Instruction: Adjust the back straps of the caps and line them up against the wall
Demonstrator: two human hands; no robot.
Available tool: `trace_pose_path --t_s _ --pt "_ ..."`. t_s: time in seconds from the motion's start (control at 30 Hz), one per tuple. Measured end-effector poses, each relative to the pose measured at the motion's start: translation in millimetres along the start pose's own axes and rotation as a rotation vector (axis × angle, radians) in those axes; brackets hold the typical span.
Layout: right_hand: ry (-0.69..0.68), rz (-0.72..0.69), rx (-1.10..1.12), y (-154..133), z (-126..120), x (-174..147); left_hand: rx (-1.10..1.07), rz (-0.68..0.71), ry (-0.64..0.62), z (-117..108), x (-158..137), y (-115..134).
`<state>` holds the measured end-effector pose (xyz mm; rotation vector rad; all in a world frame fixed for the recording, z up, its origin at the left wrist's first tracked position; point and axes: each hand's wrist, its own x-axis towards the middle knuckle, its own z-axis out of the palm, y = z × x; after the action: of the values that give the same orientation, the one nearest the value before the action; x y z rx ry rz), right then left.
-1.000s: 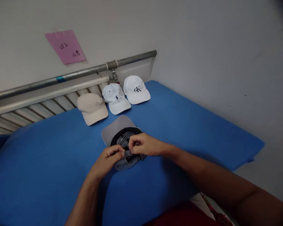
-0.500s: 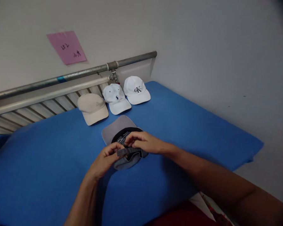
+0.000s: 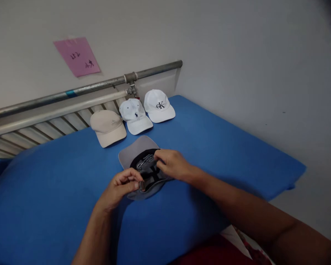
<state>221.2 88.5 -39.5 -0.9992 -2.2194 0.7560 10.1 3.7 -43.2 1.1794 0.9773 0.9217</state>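
A grey baseball cap [image 3: 139,147] lies upside down on the blue-covered table, its brim pointing away from me and its dark inside showing. My left hand [image 3: 124,186] is closed at the cap's near left, pinching a small buckle [image 3: 141,185] on the back strap between thumb and fingers. Over the cap's right side, my right hand [image 3: 172,163] is closed too, its fingertips pinched together above the open crown. Whether those fingertips hold the strap's free end or the cap's edge is hidden from me.
Behind stand a beige cap [image 3: 108,127], a white cap with a small horse logo [image 3: 135,116] and a white cap with letters [image 3: 159,106]. A radiator [image 3: 63,125] and a metal pipe [image 3: 99,85] run along the wall. The blue table cover [image 3: 237,154] reaches the right wall.
The strap that stretched between my hands across the cap's back has come apart. My right hand has moved slightly up and right; the left has shifted slightly left, keeping the buckle end.
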Motion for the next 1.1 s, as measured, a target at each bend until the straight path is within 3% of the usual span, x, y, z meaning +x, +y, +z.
trace_pose_path --t_s 0.07,0.13,0.2,0.3,0.4,0.57,0.67,0.83,0.93,1.1 --pt "0.083 0.094 0.109 4.8 -3.6 2.7 0.024 0.107 0.057 -5.7 -0.8 0.5" --pt "0.145 0.176 0.312 6.7 -7.2 4.2 0.156 0.266 0.274 -16.2 2.1 -2.8" --pt "0.165 0.202 0.5 5.3 -10.4 4.3 0.439 0.38 0.537 -30.5 8.4 -10.4" --pt "0.164 0.188 0.682 1.7 -12.9 3.6 0.821 0.355 0.63 -50.5 22.3 -25.4" --pt "0.163 0.204 0.79 3.5 -12.3 5.2 0.731 0.293 0.678 -58.0 38.2 -34.6" --pt "0.257 0.269 0.902 12.1 -17.0 10.9 0.353 0.288 0.694 -44.5 42.7 -24.2" --pt "0.43 0.314 0.983 14.3 -26.8 14.5 0.339 0.296 0.695 -35.2 19.1 -12.0" --pt "0.664 0.641 1.137 19.0 -37.4 31.4 0.257 0.298 0.791 -32.1 -51.4 -8.2" --pt "0.644 0.755 1.185 18.2 -37.0 35.6 0.146 0.322 0.956 -36.5 -102.8 -16.2" --pt "0.59 0.699 1.122 17.7 -28.3 33.0 -0.15 0.466 1.3 -66.9 -173.6 -17.3"
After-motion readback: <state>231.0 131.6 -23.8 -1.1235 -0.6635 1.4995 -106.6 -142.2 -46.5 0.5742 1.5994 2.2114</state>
